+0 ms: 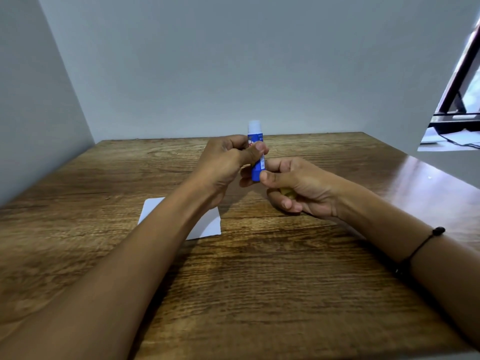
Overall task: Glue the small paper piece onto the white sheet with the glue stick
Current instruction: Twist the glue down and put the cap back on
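A blue glue stick with a white top stands upright above the middle of the wooden table. My left hand grips its upper body with thumb and fingers. My right hand pinches its lower end between thumb and fingertips. A small yellowish object is tucked in my right palm under the curled fingers; I cannot tell what it is. The white sheet lies flat on the table, partly hidden under my left forearm. No separate small paper piece shows.
Grey walls close the table at the back and left. At the far right a dark frame or stand sits on a white surface beyond the table's edge. A black cord bracelet is on my right wrist.
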Tool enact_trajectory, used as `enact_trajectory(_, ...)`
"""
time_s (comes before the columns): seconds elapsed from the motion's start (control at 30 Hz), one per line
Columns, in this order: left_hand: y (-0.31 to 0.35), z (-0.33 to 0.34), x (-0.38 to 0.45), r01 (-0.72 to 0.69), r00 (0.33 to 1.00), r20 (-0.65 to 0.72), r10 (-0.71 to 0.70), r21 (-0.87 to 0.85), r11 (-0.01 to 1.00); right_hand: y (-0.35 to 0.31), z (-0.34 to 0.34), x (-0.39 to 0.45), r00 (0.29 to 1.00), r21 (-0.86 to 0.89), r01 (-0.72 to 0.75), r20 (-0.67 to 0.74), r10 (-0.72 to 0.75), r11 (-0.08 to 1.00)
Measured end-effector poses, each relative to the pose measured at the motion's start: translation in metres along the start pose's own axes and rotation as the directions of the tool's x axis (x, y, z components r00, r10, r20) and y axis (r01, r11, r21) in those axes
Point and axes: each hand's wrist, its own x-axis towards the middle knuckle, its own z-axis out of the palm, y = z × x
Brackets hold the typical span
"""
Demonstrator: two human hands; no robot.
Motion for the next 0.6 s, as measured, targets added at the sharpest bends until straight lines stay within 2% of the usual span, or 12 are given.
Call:
enact_trajectory(0.1,0.0005,0.0005,-0.0008,0.02,1.0,0.002,-0.02,-0.023,1.0,0.0006,-0.0038,-0.0008,0.999,0.045,-0.025,0.031,0.024,0.999)
enact_trajectory(0.3,0.0018,0.002,-0.0028,-0.006,1.0,0.008,0.006,0.0,1.0,0.0036,-0.0064,0.0025,0.999,0.028,-0.022,-0.025,0.023,0.999)
enact_trajectory(0.6,0.0035,0.0007,-0.0041,0.004,1.0,-0.025,-0.005,-0.031,1.0,-0.0002,-0.0069,-0.0021,0.996,0.079,-0.016,0.094,0.009,0.997)
